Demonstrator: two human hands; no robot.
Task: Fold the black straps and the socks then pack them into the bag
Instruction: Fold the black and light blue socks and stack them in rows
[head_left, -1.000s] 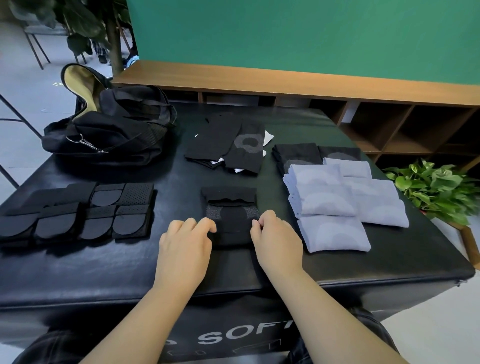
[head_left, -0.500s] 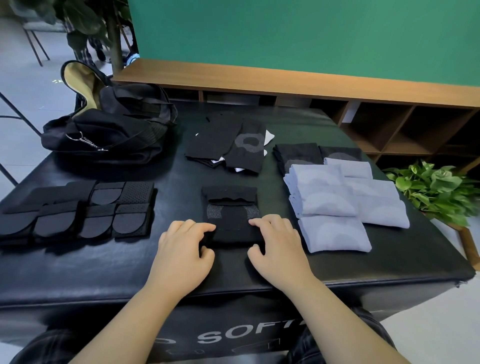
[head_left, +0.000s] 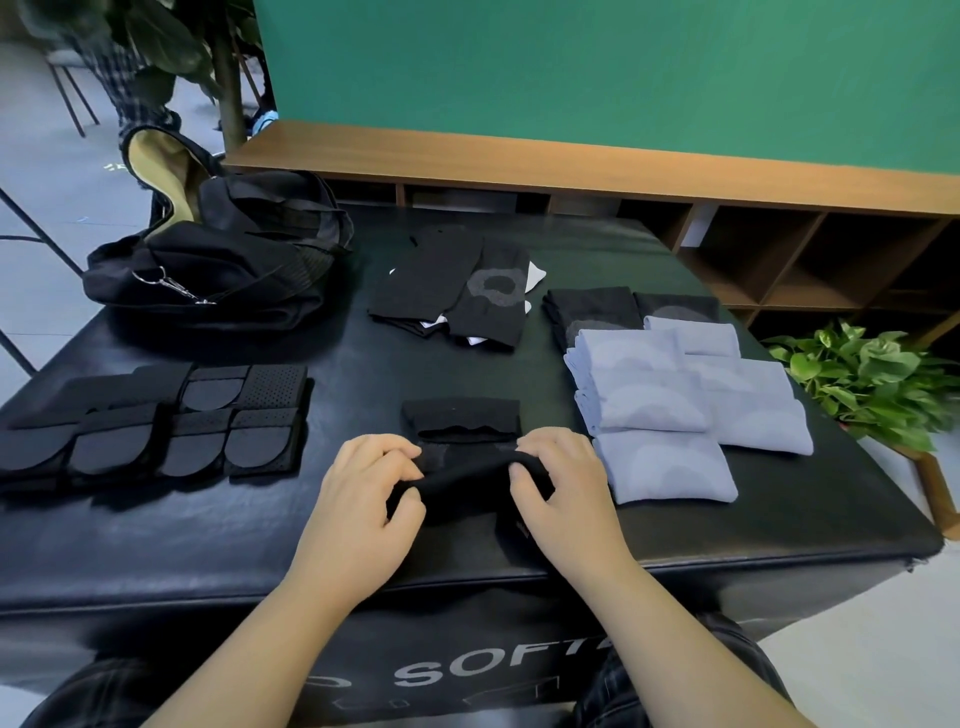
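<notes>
A black sock (head_left: 462, 421) lies on the black padded table (head_left: 810, 499) just in front of me. My left hand (head_left: 363, 483) and my right hand (head_left: 561, 483) each pinch its near end, which is lifted off the table and curled over. Folded black straps (head_left: 156, 421) lie in rows at the left. Unfolded black socks (head_left: 457, 286) sit at the back middle. Folded grey socks (head_left: 675, 405) and two folded dark ones (head_left: 597, 312) are stacked at the right. The open black bag (head_left: 218, 260) rests at the back left corner.
A wooden shelf unit (head_left: 779, 249) runs behind the table under a green wall. A leafy plant (head_left: 872, 379) stands low at the right. A chair and a person's legs (head_left: 124, 83) are on the floor at the far left.
Both hands went from resting beside the sock's near end to pinching it. The near end has come up off the table and rolled toward the far end.
</notes>
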